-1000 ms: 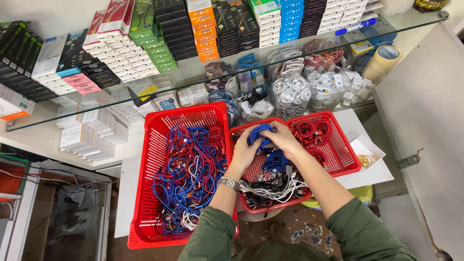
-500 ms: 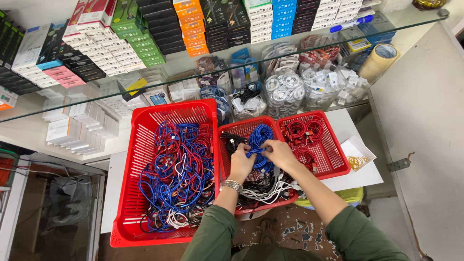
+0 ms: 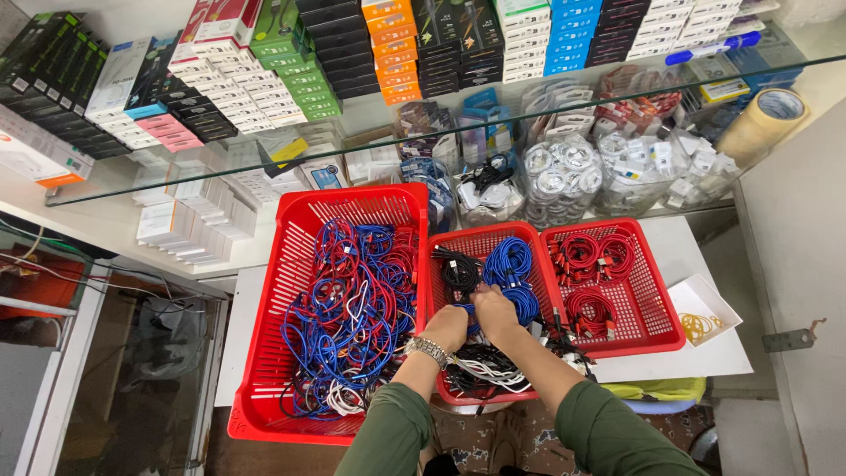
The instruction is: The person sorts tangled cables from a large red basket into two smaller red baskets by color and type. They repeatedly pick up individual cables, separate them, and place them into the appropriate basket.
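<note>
Your two hands are down in the middle red basket (image 3: 529, 236), the one between the large red basket (image 3: 291, 229) of loose tangled cables and the right basket (image 3: 656, 304) with coiled red cables (image 3: 589, 257). The step in hand looks like sorting: you are placing or picking a coiled blue cable (image 3: 509, 264) among the bundles at the far part of the middle basket.

Your left hand (image 3: 446, 328), with the metal watch (image 3: 428, 349) at the wrist, is curled, the knuckles up; its fingers seem bent and close together, but what they pinch I cannot tell, because the palm hides it. Your right hand (image 3: 496, 312) lies just beside it, fingers also bent downward, touching the near edge of the blue coils. Black coils (image 3: 458, 269) lie to the left of them, and white cables (image 3: 489, 370) near your wrists.

For the next move, I judge you need a firm hold on one coil only, so it does not open or catch the neighbouring bundles.
</note>
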